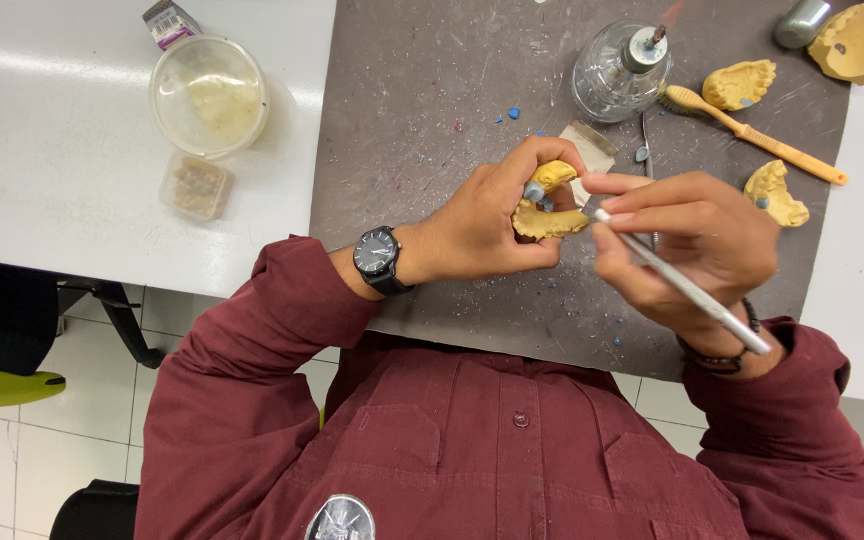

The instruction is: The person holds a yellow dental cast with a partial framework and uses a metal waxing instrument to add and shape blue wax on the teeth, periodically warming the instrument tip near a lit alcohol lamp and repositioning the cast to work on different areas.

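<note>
Left hand [487,220]: closed around a yellow dental cast [544,218], thumb below, fingers curled over the top; a small blue-grey lump showed on the cast's upper part. Wristwatch [377,256] on that wrist.

Right hand [687,240]: pinched shut on a thin metal tool [682,284], held like a pen, its tip touching the cast at 9 o'clock from the hand. Beaded band on that wrist.

Cast: held above the dark mat [432,120], just in front of the chest, between both hands.

At 12 o'clock from the hands: glass spirit lamp [620,70], wick lit. At 1 o'clock: yellow brush [752,135] lying slantwise, a second cast [740,84] touching its head. At 3 o'clock: a third cast [774,194], near the right hand. Far 1 o'clock corner: a larger cast piece [857,42] beside a metal object.

At 10 o'clock, off the mat, on the white table [62,150]: round plastic tub [209,95], and a small square tub [197,186] just below it.

Blue crumbs scattered over the mat.
</note>
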